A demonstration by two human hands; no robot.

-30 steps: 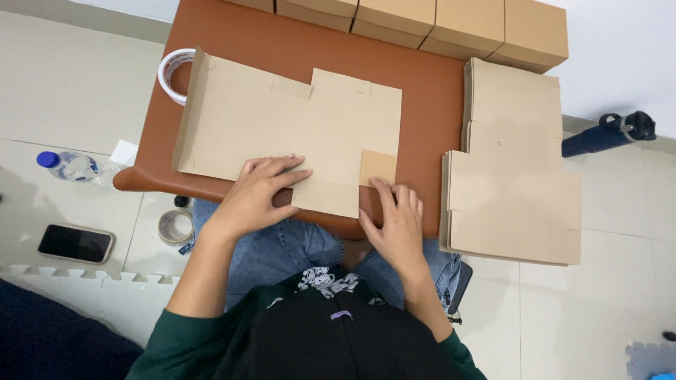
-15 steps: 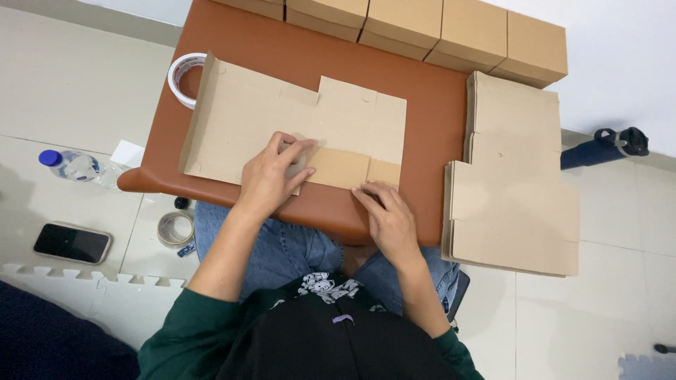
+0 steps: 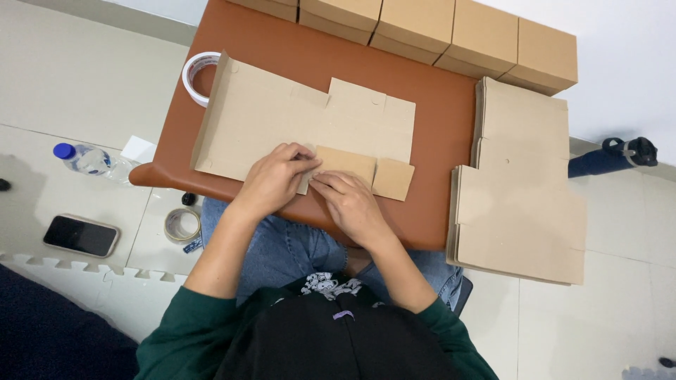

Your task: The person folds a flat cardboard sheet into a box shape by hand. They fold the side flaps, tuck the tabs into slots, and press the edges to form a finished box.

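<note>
Head view only. A flat, unfolded brown cardboard box blank is laid on the brown leather-topped bench, covering its left and middle part. The blank's near flap is folded up over the sheet at the bench's front edge.

The left hand is pressed down on the blank at the flap's left end; its fingers are curled and pinched on the flap's corner. The right hand is set just beside it, touching the flap's near edge, fingers bent with the tips on the cardboard. Whether the flap is gripped or only pressed by the right hand cannot be told.

Relative to the blank:
- a roll of white tape is partly tucked under its far left corner
- a row of assembled brown cardboard boxes is lined along the bench's far edge, beyond it
- a stack of flat brown cardboard blanks is placed to its right, overhanging the bench's right edge
- on the floor to its left: a clear plastic bottle with blue cap, a black phone, a second tape roll

Blue jeans and dark green sleeves are seen below the bench's front edge.
</note>
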